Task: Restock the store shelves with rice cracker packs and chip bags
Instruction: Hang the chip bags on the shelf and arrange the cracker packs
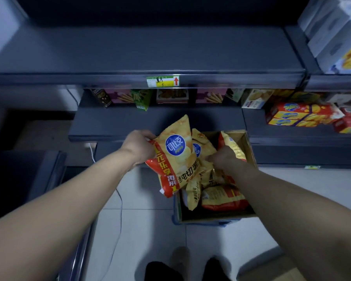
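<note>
Left hand (139, 148): my fingers clamp chip bag's (176, 157) edge, over cardboard box's (249, 151) rim.
Right hand (224, 159): curled inside box; hold unclear.
Shelf lip (150, 136): just beyond box.

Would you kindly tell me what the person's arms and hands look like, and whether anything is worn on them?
The left forearm and right forearm are bare, with no sleeves in view. The left hand and right hand are ungloved. No watch, bracelet or band shows on either wrist. Rings cannot be ruled out, since much of each hand is hidden.
</note>
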